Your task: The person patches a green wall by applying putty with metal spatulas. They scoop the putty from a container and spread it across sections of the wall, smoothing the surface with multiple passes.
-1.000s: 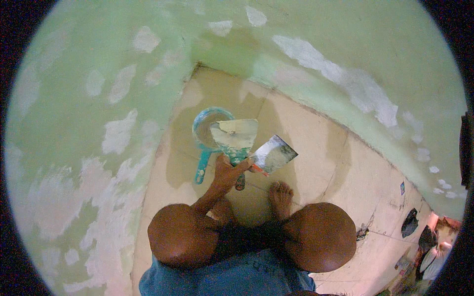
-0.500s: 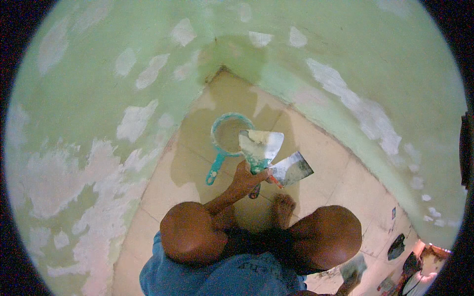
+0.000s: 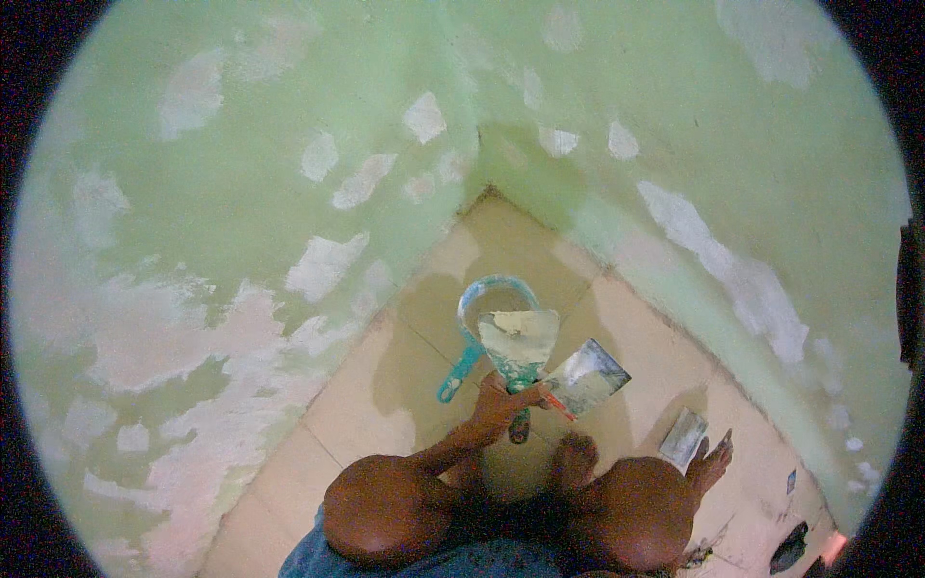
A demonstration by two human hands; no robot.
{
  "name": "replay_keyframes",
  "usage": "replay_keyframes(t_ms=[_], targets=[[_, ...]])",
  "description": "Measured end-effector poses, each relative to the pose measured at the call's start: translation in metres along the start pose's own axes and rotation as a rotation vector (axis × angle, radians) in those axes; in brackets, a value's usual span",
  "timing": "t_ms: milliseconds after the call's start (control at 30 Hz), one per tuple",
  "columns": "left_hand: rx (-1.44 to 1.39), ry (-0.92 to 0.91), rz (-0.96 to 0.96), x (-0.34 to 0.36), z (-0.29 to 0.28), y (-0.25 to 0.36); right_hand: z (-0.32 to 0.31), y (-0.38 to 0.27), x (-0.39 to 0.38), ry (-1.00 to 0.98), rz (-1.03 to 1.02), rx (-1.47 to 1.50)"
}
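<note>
My left hand (image 3: 499, 405) is closed round the dark handle of a wide putty knife (image 3: 520, 352). Pale filler is smeared over its blade. A second, rectangular scraper blade (image 3: 588, 380) with an orange edge juts out beside the same fingers and seems held there too. Just beyond lies a teal pan (image 3: 464, 374) on the floor, with greyish filler inside, and the putty knife overlaps its near rim. Past my right knee, my right hand (image 3: 711, 464) grips a grey rectangular scraper blade (image 3: 682, 438); one or more fingers stretch out, and the knee hides part of the hand.
Two green walls (image 3: 260, 222) with pale filler patches meet in a corner ahead. The tiled floor (image 3: 665, 337) narrows toward it. My bare foot (image 3: 575, 458) and knees are close below the left hand. A dark scrap (image 3: 789, 549) lies at lower right.
The view has tilted up, so the scene sits lower. My right hand has come forward beside the right knee with its scraper blade. The left hand keeps its hold.
</note>
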State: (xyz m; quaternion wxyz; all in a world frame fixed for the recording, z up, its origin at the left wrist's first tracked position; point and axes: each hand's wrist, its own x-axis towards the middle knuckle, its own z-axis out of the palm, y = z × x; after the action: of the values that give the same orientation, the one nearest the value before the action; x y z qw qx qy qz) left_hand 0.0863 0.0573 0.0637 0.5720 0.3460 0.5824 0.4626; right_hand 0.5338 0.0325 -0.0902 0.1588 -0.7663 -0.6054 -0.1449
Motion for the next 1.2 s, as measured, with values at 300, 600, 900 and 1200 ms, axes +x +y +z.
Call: replay_keyframes(t_ms=[300, 600, 900, 1200], targets=[[-0.219, -0.074, 0.123, 0.027, 0.026, -0.031, -0.089, -0.275, 0.017, -0.860, 0.667, 1.561], [-0.110, 0.174, 0.061, 0.007, -0.068, -0.012, -0.097, -0.301, 0.080, -0.549, 0.332, 1.613], [0.211, 0.113, 0.049, 0.002, -0.081, 0.009, -0.142, -0.347, 0.093, -1.062, 0.359, 1.639], [0.369, 0.042, 0.093, -0.007, -0.089, 0.027, -0.171, -0.381, 0.100, -0.536, -0.324, 1.337]])
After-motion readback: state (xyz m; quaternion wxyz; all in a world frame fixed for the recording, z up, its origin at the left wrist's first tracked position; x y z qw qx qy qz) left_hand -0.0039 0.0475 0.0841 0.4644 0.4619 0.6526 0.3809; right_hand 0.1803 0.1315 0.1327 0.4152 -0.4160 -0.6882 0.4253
